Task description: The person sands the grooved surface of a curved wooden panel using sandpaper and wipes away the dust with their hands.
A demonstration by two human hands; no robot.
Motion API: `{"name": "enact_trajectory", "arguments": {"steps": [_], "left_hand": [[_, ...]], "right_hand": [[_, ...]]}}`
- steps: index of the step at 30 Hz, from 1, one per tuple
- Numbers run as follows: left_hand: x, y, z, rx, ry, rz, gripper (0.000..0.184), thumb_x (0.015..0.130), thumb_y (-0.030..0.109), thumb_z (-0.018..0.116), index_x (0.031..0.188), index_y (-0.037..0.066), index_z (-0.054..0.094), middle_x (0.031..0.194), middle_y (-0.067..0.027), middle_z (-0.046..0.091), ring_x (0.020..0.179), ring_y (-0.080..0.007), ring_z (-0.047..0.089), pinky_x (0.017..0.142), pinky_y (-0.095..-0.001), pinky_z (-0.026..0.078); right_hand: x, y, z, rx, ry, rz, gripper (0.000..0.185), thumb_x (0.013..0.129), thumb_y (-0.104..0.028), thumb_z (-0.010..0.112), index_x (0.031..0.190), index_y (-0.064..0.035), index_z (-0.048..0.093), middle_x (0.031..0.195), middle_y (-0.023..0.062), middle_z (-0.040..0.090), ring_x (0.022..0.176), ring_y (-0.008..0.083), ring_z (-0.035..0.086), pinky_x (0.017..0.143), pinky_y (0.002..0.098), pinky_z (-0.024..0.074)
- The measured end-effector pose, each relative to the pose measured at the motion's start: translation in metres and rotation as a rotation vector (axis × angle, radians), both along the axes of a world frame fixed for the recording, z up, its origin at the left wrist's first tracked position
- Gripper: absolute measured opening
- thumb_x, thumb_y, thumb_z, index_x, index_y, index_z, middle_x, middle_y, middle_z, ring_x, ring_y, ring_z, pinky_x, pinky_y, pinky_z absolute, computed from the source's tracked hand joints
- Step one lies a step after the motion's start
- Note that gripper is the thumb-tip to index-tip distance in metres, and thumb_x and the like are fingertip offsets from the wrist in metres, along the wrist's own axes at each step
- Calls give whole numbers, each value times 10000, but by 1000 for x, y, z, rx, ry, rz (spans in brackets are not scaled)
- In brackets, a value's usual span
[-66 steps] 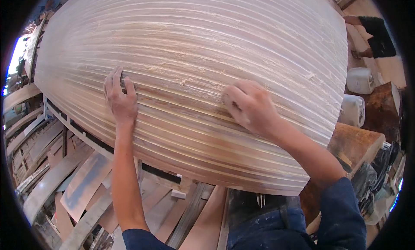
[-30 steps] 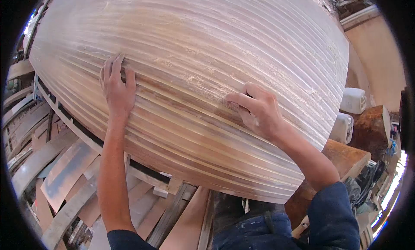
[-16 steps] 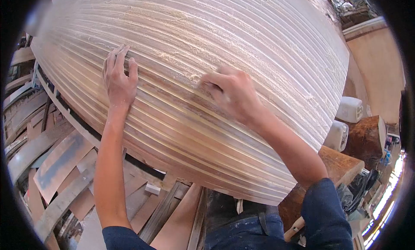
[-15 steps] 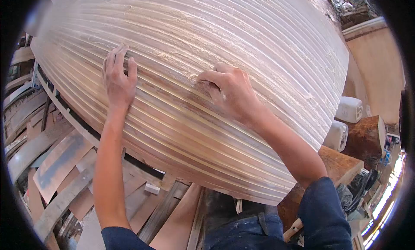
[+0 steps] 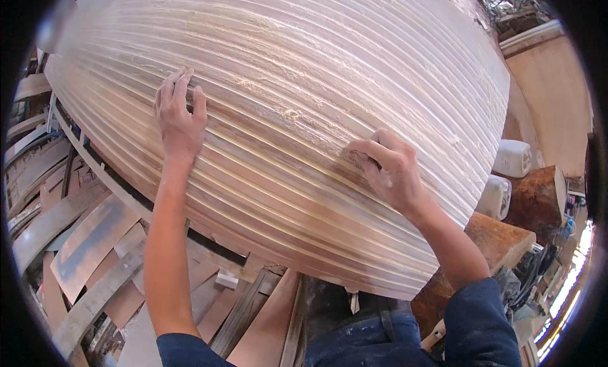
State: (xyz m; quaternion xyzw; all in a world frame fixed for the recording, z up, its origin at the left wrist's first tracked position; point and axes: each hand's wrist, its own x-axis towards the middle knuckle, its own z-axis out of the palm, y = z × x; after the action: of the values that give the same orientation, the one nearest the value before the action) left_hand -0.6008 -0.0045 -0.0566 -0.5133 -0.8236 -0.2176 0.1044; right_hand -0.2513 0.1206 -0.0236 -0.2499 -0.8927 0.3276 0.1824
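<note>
A large curved wooden panel (image 5: 278,205) made of narrow lengthwise strips fills the middle of the head view. Pale lines mark its seams, and dust coats much of it. My left hand (image 5: 182,122) lies on the strips at left of centre, fingers stretched out and slightly apart. On the right half of the panel, my right hand (image 5: 394,172) is closed, its fingertips curled down against a seam. Whatever it grips, if anything, is hidden by the fingers. Fine dust (image 5: 294,113) is heaped along the strips up and left of that hand.
Curved boards and wood offcuts (image 5: 88,240) lie piled below on the left. To the right stand white plastic jugs (image 5: 512,158), thick wood blocks (image 5: 503,240) and a dark plastic bag (image 5: 522,275). A tan board (image 5: 550,94) is at the far right.
My right hand has slid right and toward me along the strips, still closed. My left hand stays in nearly the same place on the panel.
</note>
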Motion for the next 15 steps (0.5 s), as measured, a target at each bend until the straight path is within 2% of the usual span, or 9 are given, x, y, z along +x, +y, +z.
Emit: {"name": "enact_trajectory", "arguments": {"steps": [4,6,8,10,13,15], "left_hand": [[4,-1,7,-34,19,3,373,1029,199,562,1359,35,625,1402,-187,598,1333,-368,517,1161,-464,385],[4,0,5,-32,-65,3,379,1028,197,560,1363,27,620,1410,-191,591,1337,-367,515,1166,-470,381],[7,0,5,-47,-40,6,380,1028,195,558,1361,22,620,1408,-193,591,1335,-368,516,1162,-472,384],[3,1,4,-58,-12,19,380,1028,192,556,1359,16,619,1407,-194,592,1332,-370,518,1159,-474,387],[1,1,2,-57,43,-19,381,1026,191,558,1354,6,619,1408,-195,590,1326,-376,521,1150,-478,393],[2,2,5,-61,31,-9,384,1020,186,566,1351,-2,617,1403,-198,593,1318,-387,524,1145,-479,395]], "right_hand": [[-65,2,-11,159,67,45,217,813,14,724,1016,-50,763,798,115,645,699,263,612,637,413,501],[-56,2,-12,157,63,29,238,799,18,726,1023,-57,763,807,115,644,711,265,614,642,415,500],[-28,0,-8,164,61,14,260,785,22,728,1029,-63,762,816,114,643,723,266,617,646,417,499],[27,-4,1,11,-58,-24,89,885,-53,657,949,-75,715,819,146,636,795,308,654,698,451,537],[18,-2,0,42,-4,6,75,899,-93,654,941,-69,712,831,157,638,845,315,665,736,450,539],[-39,1,-14,111,32,58,232,854,-20,675,1068,-68,750,895,135,650,804,288,635,723,458,520]]}}
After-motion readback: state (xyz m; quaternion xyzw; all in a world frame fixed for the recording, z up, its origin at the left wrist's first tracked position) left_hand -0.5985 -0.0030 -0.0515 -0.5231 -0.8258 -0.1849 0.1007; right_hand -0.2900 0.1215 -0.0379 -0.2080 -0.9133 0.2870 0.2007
